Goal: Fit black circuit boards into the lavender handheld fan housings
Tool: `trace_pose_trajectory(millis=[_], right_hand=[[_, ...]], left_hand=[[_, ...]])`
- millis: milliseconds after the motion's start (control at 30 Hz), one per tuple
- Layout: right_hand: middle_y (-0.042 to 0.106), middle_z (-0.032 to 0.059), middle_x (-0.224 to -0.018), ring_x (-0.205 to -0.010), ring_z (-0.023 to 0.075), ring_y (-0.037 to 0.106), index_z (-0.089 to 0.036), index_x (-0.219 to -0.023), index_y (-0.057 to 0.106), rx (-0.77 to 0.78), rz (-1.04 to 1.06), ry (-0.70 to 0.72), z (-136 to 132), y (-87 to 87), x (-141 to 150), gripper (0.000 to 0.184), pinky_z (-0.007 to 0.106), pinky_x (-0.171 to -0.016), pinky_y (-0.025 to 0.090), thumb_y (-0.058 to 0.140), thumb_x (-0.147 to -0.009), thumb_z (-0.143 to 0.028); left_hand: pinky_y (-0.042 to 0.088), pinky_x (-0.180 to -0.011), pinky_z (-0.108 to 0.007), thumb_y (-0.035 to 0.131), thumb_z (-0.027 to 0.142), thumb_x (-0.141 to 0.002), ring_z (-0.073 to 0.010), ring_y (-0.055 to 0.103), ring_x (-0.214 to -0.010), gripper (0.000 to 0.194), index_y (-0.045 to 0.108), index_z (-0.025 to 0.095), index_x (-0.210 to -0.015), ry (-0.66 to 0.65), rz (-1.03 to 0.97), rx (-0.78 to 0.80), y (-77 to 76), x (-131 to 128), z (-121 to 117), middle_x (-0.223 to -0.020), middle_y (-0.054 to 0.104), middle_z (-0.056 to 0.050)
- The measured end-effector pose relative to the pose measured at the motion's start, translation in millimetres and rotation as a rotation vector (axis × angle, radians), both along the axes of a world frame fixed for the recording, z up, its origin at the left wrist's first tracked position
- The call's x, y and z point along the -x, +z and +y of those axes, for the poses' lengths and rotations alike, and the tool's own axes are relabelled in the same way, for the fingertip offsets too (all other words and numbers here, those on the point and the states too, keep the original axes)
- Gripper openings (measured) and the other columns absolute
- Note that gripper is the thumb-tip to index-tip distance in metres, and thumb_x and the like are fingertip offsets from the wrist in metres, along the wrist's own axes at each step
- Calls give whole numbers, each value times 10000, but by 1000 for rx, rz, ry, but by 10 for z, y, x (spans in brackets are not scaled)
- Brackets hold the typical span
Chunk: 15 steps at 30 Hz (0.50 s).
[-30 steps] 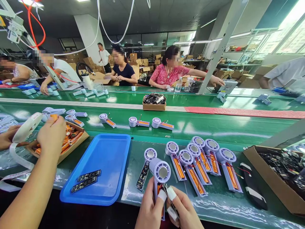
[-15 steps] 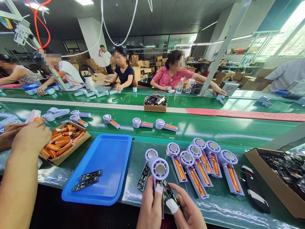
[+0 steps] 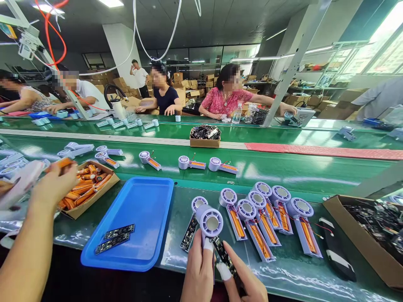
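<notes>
My left hand (image 3: 198, 268) is closed round the handle of a lavender handheld fan housing (image 3: 210, 221), its round vented head tilted up towards me. Between the thumb and fingers of my right hand (image 3: 247, 279) is a narrow black circuit board (image 3: 224, 252), held against the right side of that handle. White wraps cover a digit on each hand. Just behind the held housing, another fan housing (image 3: 199, 204) lies with a circuit board (image 3: 189, 233) on its handle. To the right lie several fan housings (image 3: 262, 228) with orange battery cells and wires in their handles.
Two circuit boards (image 3: 115, 238) lie in a blue tray (image 3: 151, 205). Left of it, a co-worker's hand (image 3: 53, 184) hovers by a carton of orange cells (image 3: 110, 184). A carton of boards (image 3: 362, 251) stands right, near a black strip (image 3: 336, 251). Fan housings (image 3: 192, 162) ride the green conveyor (image 3: 283, 167).
The fan housings on the near conveyor have shifted slightly right. At left, the co-worker's hand has moved with an orange cell. Across the line, a person has lifted a housing. My grip stays nearly the same.
</notes>
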State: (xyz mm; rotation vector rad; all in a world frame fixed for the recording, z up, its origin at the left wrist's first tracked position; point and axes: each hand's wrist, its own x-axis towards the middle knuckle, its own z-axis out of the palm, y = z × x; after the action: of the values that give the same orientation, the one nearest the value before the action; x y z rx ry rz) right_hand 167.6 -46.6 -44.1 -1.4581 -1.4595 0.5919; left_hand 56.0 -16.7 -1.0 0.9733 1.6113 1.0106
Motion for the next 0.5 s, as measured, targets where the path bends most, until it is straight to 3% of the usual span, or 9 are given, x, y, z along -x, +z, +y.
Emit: trace_pose_trajectory(millis=[133,300,500], right_hand=[[694,118,-1190,-994,285,705,-219,-1304,626,1,-97,-20,36,-56,25,410,316,-755,594,445,-974,-381],[695,139,-1158,-911,260,717,-210,-1399,531,-17,-226,32,40,-155,113,451,303,-695,587,350,-994,-291],[708,87,-885,-620,213,694,-268,-1508,345,-95,-540,110,39,-110,91,598,257,-507,549,360,-926,-132]], left_hand=[[234,-1206,-341,371,374,-888,-230,189,-1490,569,450,143,-1401,-1,-67,43,-1,-27,-49,-1588,316,-51],[130,-1230,-333,456,293,-842,-230,191,-1490,465,588,172,-1271,-65,88,-128,-102,-67,-125,-1571,348,-49],[141,-1229,-327,388,220,-875,-216,254,-1473,479,585,124,-1301,-86,145,-166,-226,-69,-113,-1567,354,-82]])
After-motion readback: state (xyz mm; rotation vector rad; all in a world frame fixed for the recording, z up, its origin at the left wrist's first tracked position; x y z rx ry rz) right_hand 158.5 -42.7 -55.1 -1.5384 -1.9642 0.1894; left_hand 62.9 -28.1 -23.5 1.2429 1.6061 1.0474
